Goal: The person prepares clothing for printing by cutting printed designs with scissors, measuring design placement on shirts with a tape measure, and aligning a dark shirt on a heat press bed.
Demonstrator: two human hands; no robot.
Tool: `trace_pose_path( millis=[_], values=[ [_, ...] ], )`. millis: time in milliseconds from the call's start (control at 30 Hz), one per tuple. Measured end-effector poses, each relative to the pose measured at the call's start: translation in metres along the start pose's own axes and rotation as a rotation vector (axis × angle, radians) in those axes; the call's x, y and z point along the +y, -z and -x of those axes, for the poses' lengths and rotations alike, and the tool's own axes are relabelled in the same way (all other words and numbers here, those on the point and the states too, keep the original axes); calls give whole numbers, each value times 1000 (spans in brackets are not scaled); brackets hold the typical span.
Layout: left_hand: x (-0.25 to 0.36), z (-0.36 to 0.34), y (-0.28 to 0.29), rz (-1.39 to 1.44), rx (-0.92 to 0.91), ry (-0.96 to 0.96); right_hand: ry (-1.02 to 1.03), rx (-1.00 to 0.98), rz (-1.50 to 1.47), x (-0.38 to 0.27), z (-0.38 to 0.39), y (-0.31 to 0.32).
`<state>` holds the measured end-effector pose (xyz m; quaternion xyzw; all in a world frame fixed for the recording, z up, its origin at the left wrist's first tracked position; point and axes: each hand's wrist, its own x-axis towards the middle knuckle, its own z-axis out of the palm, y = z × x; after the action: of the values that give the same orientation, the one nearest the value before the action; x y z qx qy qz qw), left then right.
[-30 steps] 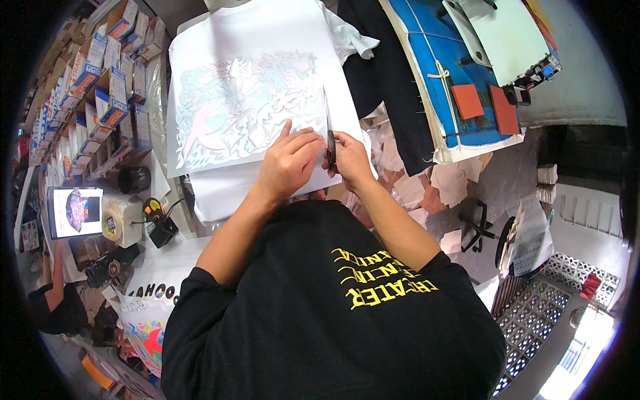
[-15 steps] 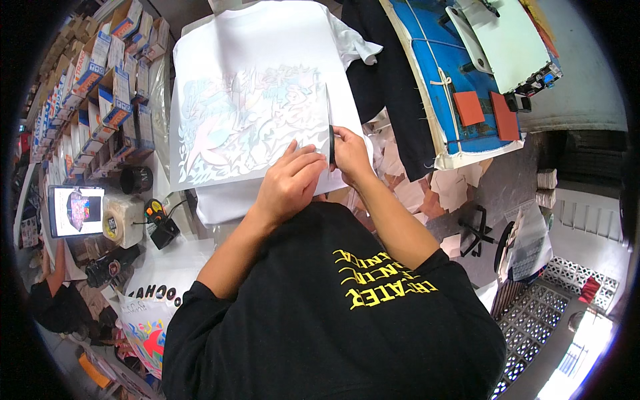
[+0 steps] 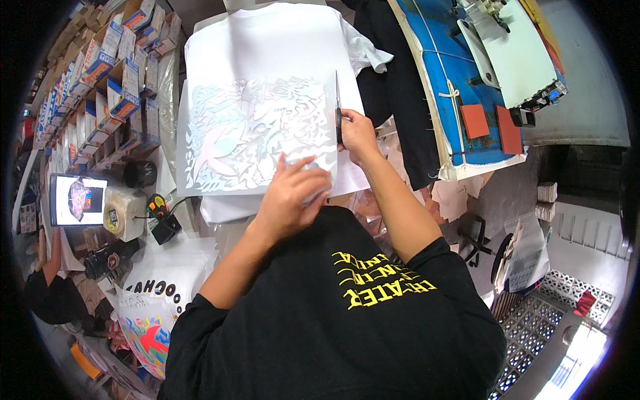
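A translucent sheet with a pale pink and blue cut-out design [image 3: 243, 133] lies over a white T-shirt [image 3: 267, 43], in front of me. My right hand [image 3: 357, 133] grips black-handled scissors [image 3: 339, 125] upright at the sheet's right edge, with the long blades pointing away from me along that edge. My left hand [image 3: 297, 193] is at the sheet's lower right, fingers apart and loosely bent; the fingertips are slightly blurred, and I cannot tell whether they touch the sheet.
Stacked cardboard boxes [image 3: 100, 93], a lit tablet [image 3: 73, 199] and a yellow-black tool [image 3: 160, 217] stand at left. Black fabric [image 3: 417, 127] and a blue platen machine [image 3: 480, 153] with orange pads [image 3: 475, 121] are at right. Another person's arm [image 3: 52, 260] shows far left.
My right hand has moved up along the sheet's edge with the scissors. My left hand has shifted slightly toward me, fingers loosening. The shirt and sheet sit slightly lower and further right in view.
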<state>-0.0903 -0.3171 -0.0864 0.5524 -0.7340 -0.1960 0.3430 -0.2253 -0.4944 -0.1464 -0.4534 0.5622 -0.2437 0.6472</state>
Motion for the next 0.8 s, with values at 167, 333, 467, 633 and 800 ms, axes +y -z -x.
trace_pose_path(
  millis=[167, 333, 467, 633, 800],
  values=[
    [-54, -10, -15, -450, 59, 671, -83, 97, 23, -19, 13, 15],
    [-138, -34, 8, -684, 155, 533, 298, 307, 614, -18, 38, 84],
    [-193, -47, 44, -477, 83, 170, -14, -250, 323, 51, 106, 106],
    [-193, -51, 51, -482, 57, 59, -227, -441, -30, 88, 139, 68],
    [-126, -48, 5, -219, 45, -36, -175, -277, -157, 79, 120, 20]
  ],
)
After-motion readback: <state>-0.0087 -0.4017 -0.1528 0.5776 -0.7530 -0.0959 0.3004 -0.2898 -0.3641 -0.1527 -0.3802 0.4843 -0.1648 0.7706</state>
